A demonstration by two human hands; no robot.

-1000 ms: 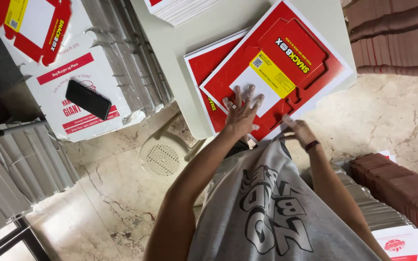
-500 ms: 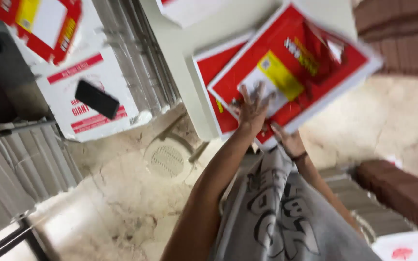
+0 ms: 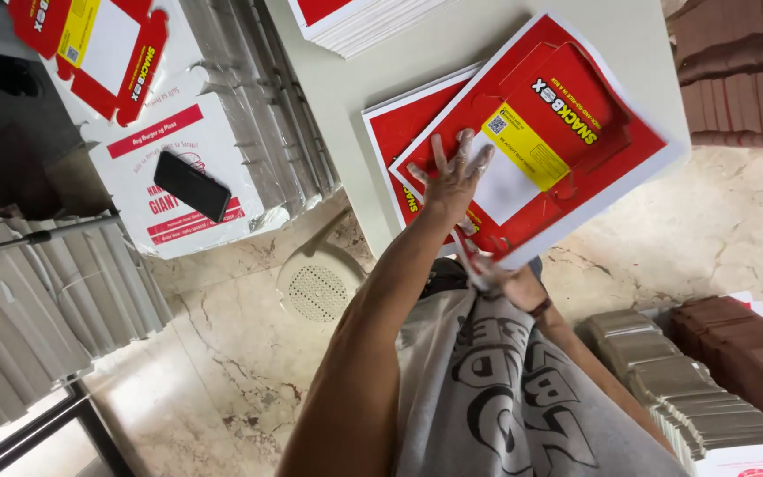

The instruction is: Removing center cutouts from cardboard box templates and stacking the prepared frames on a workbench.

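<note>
Head view, from your chest outward: your grey printed shirt [image 3: 505, 397] fills the bottom of the frame and hides your right forearm almost to the wrist. Your right hand [image 3: 507, 281] sits just below the near edge of the top red sheet [image 3: 567, 132]; its fingers are blurred and partly behind the sheet, so you cannot tell whether they pinch it or only touch it. Your left hand [image 3: 454, 172] lies flat and open on that sheet, five fingers spread, palm pressing the glossy card.

You have two sheets showing at your hands: the top one, a flat die-cut red carton blank with a yellow label and white border, tilted and overhanging the near edge of the pale table [image 3: 417, 62], and a second red sheet [image 3: 395, 141] under it, mostly covered. Beyond the top sheet, a stack of white-edged sheets [image 3: 355, 18] is cut off by the frame.

Left of the table, one dark phone [image 3: 192, 185] rests on a white printed carton [image 3: 178, 168], with one more red blank [image 3: 90, 44] beyond it. Ribbed grey bundles [image 3: 37, 300] stand left of the table, brown corrugated stacks [image 3: 735, 344] right of it.
</note>
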